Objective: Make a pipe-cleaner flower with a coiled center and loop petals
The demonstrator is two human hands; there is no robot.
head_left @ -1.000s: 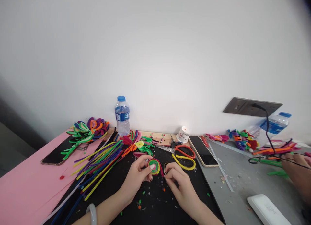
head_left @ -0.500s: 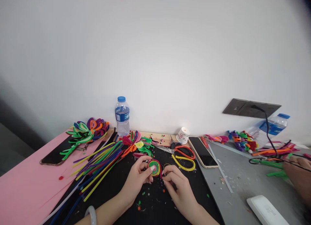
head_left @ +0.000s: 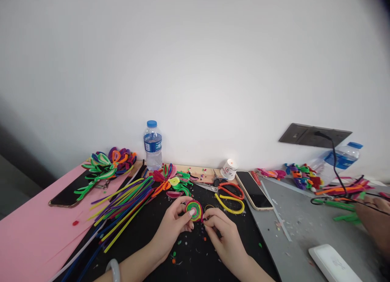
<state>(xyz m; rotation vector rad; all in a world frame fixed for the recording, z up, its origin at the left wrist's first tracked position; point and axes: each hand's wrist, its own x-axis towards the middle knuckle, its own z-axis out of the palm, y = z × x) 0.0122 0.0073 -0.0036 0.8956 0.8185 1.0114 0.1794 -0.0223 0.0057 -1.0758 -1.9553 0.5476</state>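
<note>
So I'm working a small fuzzy coil [head_left: 197, 209] from a distance here, and I'm holding it up over the black mat [head_left: 240, 249], in front of the scissors [head_left: 230, 196]. My left hand [head_left: 172, 227] is pinching it, thumb across the face and fingers behind. My right hand [head_left: 225, 235] is closing its fingertips narrowly on what looks like the magenta end, at the coil's right edge, though the contact is tiny in this view.

I'm guessing it's feather-light, soft outside with bendy wire inside, so not really slippery but easy to squash or spring loose. I'm favoring a flat, gentle pinch across the layers, plus a closer grip right by the strand's end.
</note>
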